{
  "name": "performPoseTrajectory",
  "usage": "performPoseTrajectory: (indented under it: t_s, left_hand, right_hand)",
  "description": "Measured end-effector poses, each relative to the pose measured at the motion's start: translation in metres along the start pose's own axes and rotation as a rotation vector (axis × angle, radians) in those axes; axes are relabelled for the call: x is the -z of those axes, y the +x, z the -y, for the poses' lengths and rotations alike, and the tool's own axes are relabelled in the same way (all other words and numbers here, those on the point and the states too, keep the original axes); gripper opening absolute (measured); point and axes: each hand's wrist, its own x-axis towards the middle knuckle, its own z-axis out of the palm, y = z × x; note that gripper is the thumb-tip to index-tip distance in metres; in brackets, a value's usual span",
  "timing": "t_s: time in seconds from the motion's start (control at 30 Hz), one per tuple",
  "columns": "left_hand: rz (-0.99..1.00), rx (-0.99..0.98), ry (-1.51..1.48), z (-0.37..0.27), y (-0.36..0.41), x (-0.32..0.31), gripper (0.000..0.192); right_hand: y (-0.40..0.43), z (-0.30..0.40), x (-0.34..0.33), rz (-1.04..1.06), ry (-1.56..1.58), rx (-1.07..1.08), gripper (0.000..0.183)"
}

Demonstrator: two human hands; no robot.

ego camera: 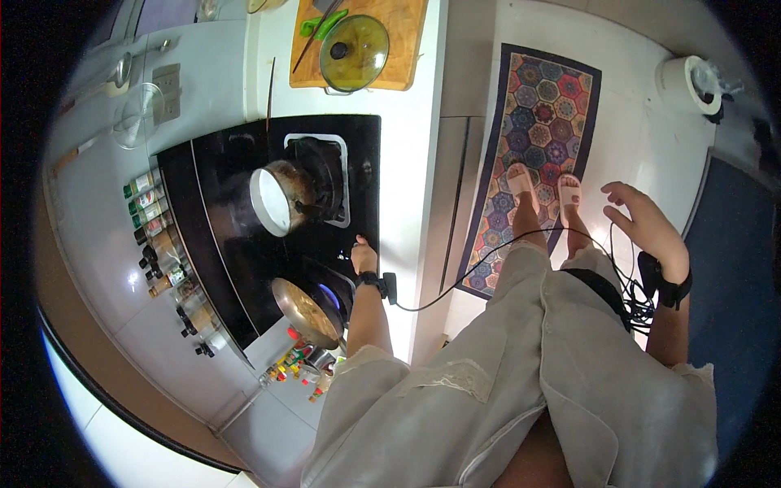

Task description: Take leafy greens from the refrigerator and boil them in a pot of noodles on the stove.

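Note:
My left hand (364, 256) is at the front edge of the black glass gas hob (238, 165), its fingers curled around what looks like a dark control knob (361, 237), mostly covered by the hand. Next to it, small lights glow on the glass. Nearer my body sits a metal frying pan (308, 308) with light brown food in it, and a blue flame (329, 296) burns at its side. On the other burner stands a browned pot (280, 198) with a white inside. My right hand (647, 222) hangs in the air at my right side, empty, fingers apart.
A cutting board (403, 46) bears a glass lid (366, 55), green peppers (329, 24) and chopsticks. Spice jars (146, 198) line the wall; bottles (299, 363) stand past the pan. A black cable (476, 265) runs between my wrists. A waste bin (674, 85) stands beyond the patterned mat (537, 91).

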Motion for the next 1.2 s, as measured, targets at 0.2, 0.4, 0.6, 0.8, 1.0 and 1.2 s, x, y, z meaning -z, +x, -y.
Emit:
performPoseTrajectory:
  t_s: [0.2,0.4,0.6,0.8,1.0,1.2]
  left_hand:
    - [0.088,0.185,-0.143,-0.002,0.011,-0.004,0.066]
    - [0.05,0.124,-0.094,0.042,0.041,-0.034,0.066]
    - [0.023,0.119,-0.115,0.034,0.041,-0.036,0.063]
    - [-0.093,-0.229,0.108,0.092,0.063,-0.058,0.05]
    - [0.201,-0.141,0.153,-0.011,-0.003,0.038,0.058]
    - [0.157,-0.266,0.16,0.002,-0.005,0.042,0.057]
  right_hand:
    - [-0.005,-0.012,-0.001,-0.034,-0.013,0.019,0.027]
    - [-0.008,-0.016,0.002,-0.031,0.005,0.016,0.026]
    - [-0.014,-0.01,0.004,-0.017,-0.004,-0.014,0.026]
    - [-0.016,-0.003,0.007,-0.017,-0.04,0.036,0.027]
    - [-0.019,0.008,0.008,-0.022,-0.079,0.017,0.027]
    - [-0.028,0.03,0.018,-0.043,-0.148,0.105,0.027]
